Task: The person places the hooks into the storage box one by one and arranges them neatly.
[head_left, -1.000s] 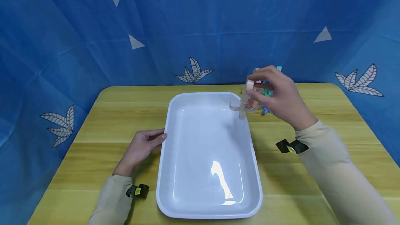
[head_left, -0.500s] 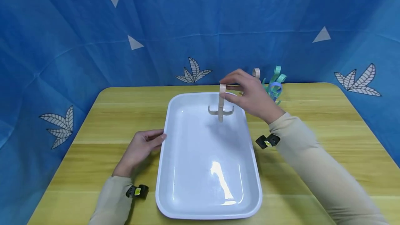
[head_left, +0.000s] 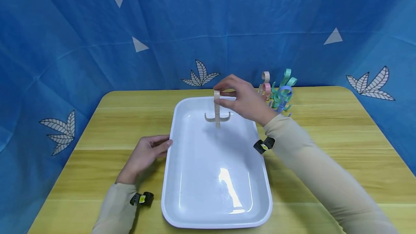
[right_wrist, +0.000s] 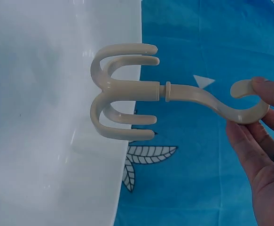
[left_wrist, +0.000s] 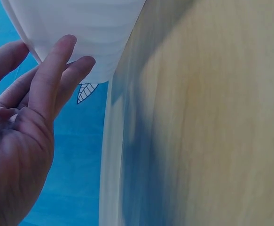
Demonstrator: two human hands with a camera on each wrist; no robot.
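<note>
My right hand point(head_left: 242, 98) pinches a cream multi-prong rotating hook point(head_left: 217, 113) by its curved top, with the thumb on one side and fingers on the other. The hook hangs upright over the far part of a white rectangular tray point(head_left: 167, 176). In the right wrist view, the hook's point(right_wrist: 132, 91) several upturned prongs and swivel neck show plainly. My left hand point(head_left: 147, 154) holds the tray's left rim, thumb at the edge. In the left wrist view, the left hand's fingers point(left_wrist: 47, 89) lie against the tray's outer wall point(left_wrist: 94, 37).
At the back right of the wooden table point(head_left: 325, 147) stand more hooks: pink ones point(head_left: 266, 90), green ones point(head_left: 286, 78) and a blue-purple one point(head_left: 283, 95), close together. A blue patterned cloth point(head_left: 260, 17) hangs behind the table. The tray's inside is bare.
My right hand has carried the cream hook leftward from the hook cluster to above the tray's far part. The other hooks are uncovered again. My left hand stays at the rim.
</note>
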